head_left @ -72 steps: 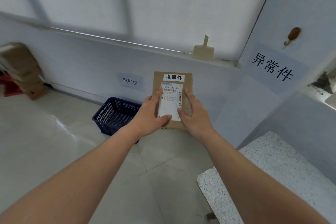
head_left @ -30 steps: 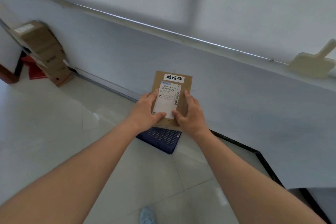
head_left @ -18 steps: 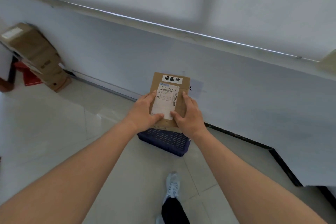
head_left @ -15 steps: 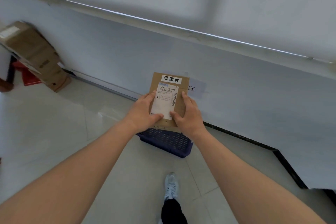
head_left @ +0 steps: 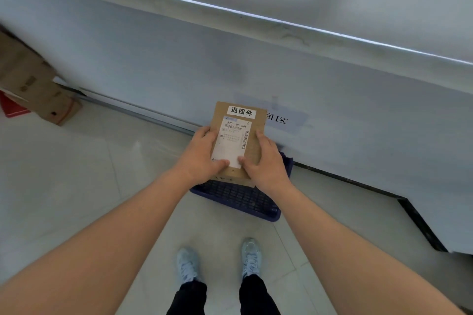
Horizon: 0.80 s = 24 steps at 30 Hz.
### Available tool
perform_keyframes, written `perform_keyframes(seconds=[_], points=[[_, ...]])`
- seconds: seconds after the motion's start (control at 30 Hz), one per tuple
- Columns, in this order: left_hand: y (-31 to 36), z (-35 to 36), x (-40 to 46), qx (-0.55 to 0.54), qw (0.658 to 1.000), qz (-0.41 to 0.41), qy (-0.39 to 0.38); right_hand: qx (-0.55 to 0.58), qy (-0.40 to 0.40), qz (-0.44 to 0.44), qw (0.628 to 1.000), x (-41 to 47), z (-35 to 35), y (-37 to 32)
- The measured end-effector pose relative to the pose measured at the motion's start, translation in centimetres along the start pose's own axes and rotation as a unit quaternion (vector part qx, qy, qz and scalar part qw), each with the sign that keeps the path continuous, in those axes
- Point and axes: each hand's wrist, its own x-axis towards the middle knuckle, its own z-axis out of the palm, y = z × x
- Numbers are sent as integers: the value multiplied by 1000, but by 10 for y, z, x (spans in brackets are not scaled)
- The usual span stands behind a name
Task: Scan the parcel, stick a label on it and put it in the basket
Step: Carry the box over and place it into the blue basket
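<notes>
A flat brown cardboard parcel (head_left: 257,120) is held out in front of me, directly above a dark blue plastic basket (head_left: 240,199) on the floor. A white shipping label with barcodes covers its middle, and a small white label (head_left: 241,111) with black characters sits along its top edge. My left hand (head_left: 201,158) grips the parcel's left side, thumb on the shipping label. My right hand (head_left: 265,161) grips the right side the same way. The parcel and hands hide most of the basket's inside.
The basket stands against a pale wall (head_left: 179,66) with a paper sign (head_left: 281,117) partly behind the parcel. Brown cardboard boxes (head_left: 33,84) lean at the far left. My two shoes (head_left: 220,261) stand on the light floor tiles just before the basket.
I have walked up to the basket; it now lies right below the parcel and both my feet show. Both hands keep the same grip on the parcel.
</notes>
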Motion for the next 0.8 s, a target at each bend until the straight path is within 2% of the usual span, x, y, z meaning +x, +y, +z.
perform_keyframes(seconds=[0.4, 0.67, 0.8], points=[[-97, -8, 65, 25, 993, 41, -109, 50, 28, 68, 996, 48, 89, -2], [-152, 13, 104, 44, 981, 73, -177, 62, 56, 105, 991, 74, 144, 29], [-176, 34, 130, 58, 978, 81, -183, 76, 65, 114, 988, 96, 170, 52]])
